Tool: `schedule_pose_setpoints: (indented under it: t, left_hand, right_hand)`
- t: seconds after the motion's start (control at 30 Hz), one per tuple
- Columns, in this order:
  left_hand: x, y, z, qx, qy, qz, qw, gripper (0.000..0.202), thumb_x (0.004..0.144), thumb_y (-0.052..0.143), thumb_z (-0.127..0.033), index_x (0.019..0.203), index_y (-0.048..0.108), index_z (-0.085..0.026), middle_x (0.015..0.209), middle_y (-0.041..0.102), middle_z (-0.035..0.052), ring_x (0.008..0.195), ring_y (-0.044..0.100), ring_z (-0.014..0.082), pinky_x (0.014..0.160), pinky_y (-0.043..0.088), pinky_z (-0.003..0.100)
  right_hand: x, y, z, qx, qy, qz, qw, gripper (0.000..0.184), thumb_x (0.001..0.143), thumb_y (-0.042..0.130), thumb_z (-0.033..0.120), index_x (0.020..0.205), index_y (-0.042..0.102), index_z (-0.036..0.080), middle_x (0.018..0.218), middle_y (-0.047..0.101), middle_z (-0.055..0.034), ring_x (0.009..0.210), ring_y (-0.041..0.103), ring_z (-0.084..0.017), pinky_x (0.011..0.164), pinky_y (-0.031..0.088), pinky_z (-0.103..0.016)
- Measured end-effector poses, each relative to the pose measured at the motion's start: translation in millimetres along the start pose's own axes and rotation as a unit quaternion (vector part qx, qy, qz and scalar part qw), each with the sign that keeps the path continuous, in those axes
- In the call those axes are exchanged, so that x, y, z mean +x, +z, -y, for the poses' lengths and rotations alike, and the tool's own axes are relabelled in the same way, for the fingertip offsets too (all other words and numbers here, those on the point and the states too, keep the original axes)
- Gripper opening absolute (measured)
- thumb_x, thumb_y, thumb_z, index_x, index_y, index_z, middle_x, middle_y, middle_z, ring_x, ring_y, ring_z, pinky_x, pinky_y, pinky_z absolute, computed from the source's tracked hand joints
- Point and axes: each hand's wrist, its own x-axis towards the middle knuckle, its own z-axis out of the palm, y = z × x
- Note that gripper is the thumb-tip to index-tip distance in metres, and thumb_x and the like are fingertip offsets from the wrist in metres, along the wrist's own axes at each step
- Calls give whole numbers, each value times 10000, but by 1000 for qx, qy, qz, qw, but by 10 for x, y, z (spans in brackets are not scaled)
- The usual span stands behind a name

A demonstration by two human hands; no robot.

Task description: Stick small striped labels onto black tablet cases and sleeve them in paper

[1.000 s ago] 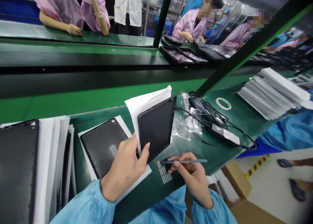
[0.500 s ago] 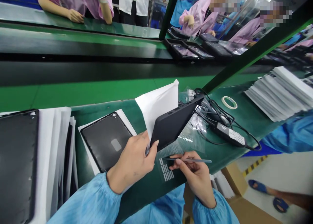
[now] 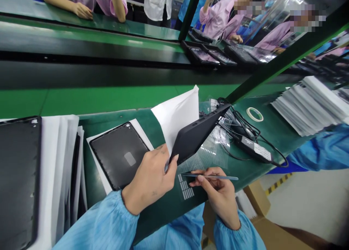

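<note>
Head-cam view, looking down at a green workbench (image 3: 155,224). L hand (image 3: 152,179) grips a black tablet shell (image 3: 199,135) by its lower corner, thumb on the near face; the shell is held up off the bench, tilted, slots along its upper edge, w/ a white sheet (image 3: 178,113) standing up behind it in the same grip. R hand (image 3: 220,193) pinches a slim gray tool (image 3: 220,177) btwn thumb & fingers, held roughly level, tip near a sheet of pale label strips (image 3: 186,188) on the bench. L of the L hand, a black back cover (image 3: 116,152) lies on white paper (image 3: 95,168); far L, a stack of covers & paper (image 3: 58,177). Beyond the R hand: clear plastic sheets (image 3: 216,148), tangled black cables w/ a labeled adapter (image 3: 252,148), a tape roll (image 3: 255,114), a white paper stack (image 3: 311,106). Across the line, co-workers in pink (image 3: 220,19) sit nr black trays (image 3: 203,55).
</note>
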Motion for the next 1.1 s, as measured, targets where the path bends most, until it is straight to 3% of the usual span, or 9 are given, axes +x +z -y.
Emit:
schedule_pose_setpoints:
  t: [0.17, 0.33, 0.47, 0.57, 0.67, 0.9, 1.1]
  left_hand:
    - [7, 14, 16, -15, 14, -17, 1000, 379, 814, 571, -102, 635, 259, -221, 539, 246, -77, 415, 249, 80, 458, 208, 281]
    - [-12, 26, 39, -22, 20, -30, 999, 370, 812, 567, -83, 663, 260, -227, 551, 233, -74, 441, 245, 95, 476, 219, 283]
    - [0, 33, 51, -35, 16, -31, 999, 347, 817, 557, -84, 675, 275, -227, 561, 243, -73, 448, 261, 95, 481, 233, 277]
    - [14, 27, 47, -52, 9, -11, 999, 320, 817, 551, -74, 691, 296, -219, 571, 272, -73, 457, 291, 88, 477, 239, 267]
    - [3, 9, 35, -67, 9, 12, 998, 243, 807, 551, -54, 751, 368, -205, 591, 322, -75, 468, 326, 84, 483, 250, 263]
    - [-30, -4, 32, -97, -5, 35, 995, 247, 785, 541, -8, 785, 391, -205, 632, 396, -76, 519, 406, 89, 534, 299, 265]
    - [-20, 16, 29, -92, -6, 29, 995, 285, 783, 539, -10, 739, 347, -216, 630, 350, -71, 514, 379, 96, 520, 274, 277]
  right_hand:
    - [27, 20, 24, -12, 0, 20, 1000, 172, 800, 711, 251, 785, 551, 188, 865, 714, -66, 611, 700, -195, 632, 589, -321]
    - [-47, -124, 56, 51, -33, -11, 998, 191, 775, 726, 218, 807, 538, 203, 759, 721, -67, 562, 666, -184, 577, 562, -324]
    - [-63, -220, 119, 90, -69, -64, 991, 195, 752, 740, 201, 823, 558, 211, 652, 692, -21, 496, 608, -135, 567, 552, -312]
    - [45, -112, 123, 88, -69, -136, 984, 232, 718, 766, 204, 836, 565, 200, 507, 595, 41, 510, 597, -134, 568, 552, -294]
    - [196, 39, 87, 86, -71, -179, 978, 298, 676, 798, 228, 839, 552, 183, 508, 590, 51, 481, 574, -122, 547, 568, -302]
    - [347, 45, 62, 86, -62, -157, 982, 320, 668, 807, 229, 838, 541, 173, 562, 629, 33, 501, 596, -119, 509, 595, -291]
    - [347, 51, 47, 76, -69, -163, 981, 303, 672, 800, 206, 833, 547, 167, 574, 642, 29, 501, 609, -115, 507, 598, -266]
